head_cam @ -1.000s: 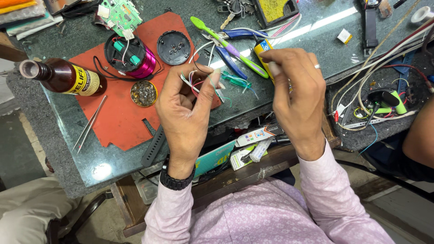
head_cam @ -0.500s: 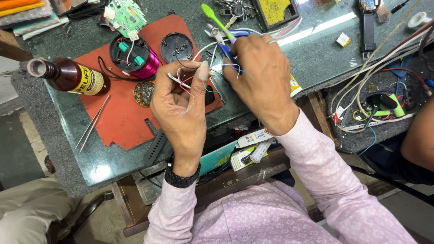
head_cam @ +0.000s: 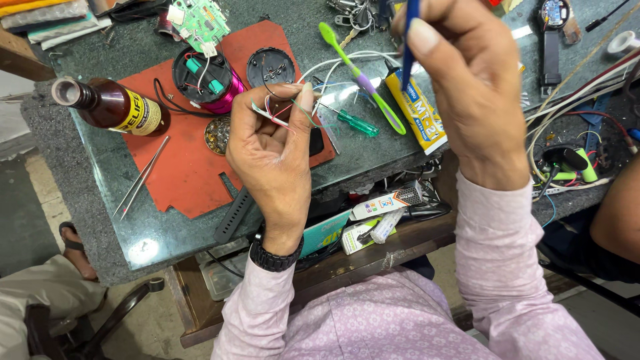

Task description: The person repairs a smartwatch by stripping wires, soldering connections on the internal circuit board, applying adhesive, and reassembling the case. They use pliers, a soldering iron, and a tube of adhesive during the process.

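Note:
My left hand (head_cam: 273, 150) is raised over the red mat (head_cam: 190, 173) and pinches a bundle of thin red, green and white wires (head_cam: 277, 110) between thumb and fingers. The wires trail toward an opened pink speaker (head_cam: 203, 83) with its round black cover (head_cam: 270, 67) beside it. My right hand (head_cam: 463, 87) is higher and to the right, closed around a slim blue tool (head_cam: 411, 27) whose tip is hidden. Just under that hand lie a yellow tube (head_cam: 417, 117), a green toothbrush (head_cam: 353, 73) and a green screwdriver (head_cam: 353, 122).
A brown bottle (head_cam: 110, 107) lies on its side at the left. Tweezers (head_cam: 140, 177), a dish of screws (head_cam: 217, 135) and a green circuit board (head_cam: 200, 20) sit on or near the mat. Tangled cables (head_cam: 573, 107) fill the right, where another person's arm (head_cam: 620, 220) shows.
My right hand put down the yellow tube, reached over the tools, and now rises gripping the blue tool. My left hand keeps hold of the wires.

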